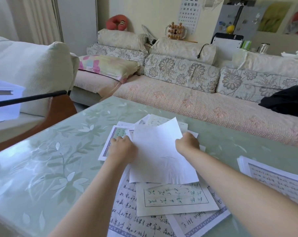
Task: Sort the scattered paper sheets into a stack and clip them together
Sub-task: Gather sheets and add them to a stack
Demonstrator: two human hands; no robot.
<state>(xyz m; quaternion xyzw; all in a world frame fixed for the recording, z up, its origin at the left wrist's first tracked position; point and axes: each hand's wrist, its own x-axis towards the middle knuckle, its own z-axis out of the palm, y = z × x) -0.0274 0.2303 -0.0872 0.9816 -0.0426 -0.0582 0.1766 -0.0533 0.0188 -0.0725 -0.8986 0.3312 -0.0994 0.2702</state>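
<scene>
Fingers (126, 139) of L hand (123, 148) and R hand (187, 144) curled on blank sheet (158, 156), one per side edge, above loose sheets (175, 200) near body. Stack (272, 178) lay to R, nearer R hand. Blank sheet's long axis ran away from body, far corner raised. More sheets beyond on table (59, 159). No clip seen.

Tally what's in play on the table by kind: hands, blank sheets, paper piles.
Hands: 2, left hand and right hand
Blank sheets: 1, the blank sheet held between both hands
Paper piles: 2, the scattered pile and the neat stack at the right
Total: 5
</scene>
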